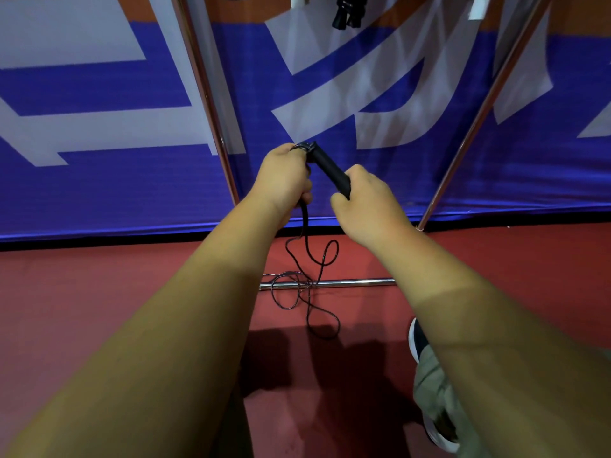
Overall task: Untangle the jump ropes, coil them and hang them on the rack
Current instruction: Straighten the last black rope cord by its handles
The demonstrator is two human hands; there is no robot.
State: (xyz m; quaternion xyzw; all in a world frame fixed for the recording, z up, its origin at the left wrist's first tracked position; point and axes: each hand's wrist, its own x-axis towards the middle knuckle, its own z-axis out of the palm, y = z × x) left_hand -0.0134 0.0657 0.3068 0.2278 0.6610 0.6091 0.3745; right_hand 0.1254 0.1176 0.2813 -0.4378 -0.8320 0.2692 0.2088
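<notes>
Mid-scene, before a blue-and-white printed banner (pixel 99 193): right hand (pixel 367 206) clenched round the near end of a black cylindrical jump-rope handle (pixel 330 173), tilted up and to the left. Left hand (pixel 284 180) curled tight at the handle's far tip, gripping gathered turns of thin black cord (pixel 305 214) there, with more of it dropping out from under the fist. Further down, lying loose in tangled loops on the red sports floor (pixel 99 285) and draped across a chrome horizontal base bar (pixel 357 282) of the rack. Slanted chrome upright (pixel 219 143) left of the hands, a second slanted upright (pixel 476 127) to the right. At the far top edge, a hanging bundle of black handles (pixel 347 14). Near right, a dark shoe with a white sole (pixel 417 342) on the floor, beside a grey-green trouser leg (pixel 429 375).
</notes>
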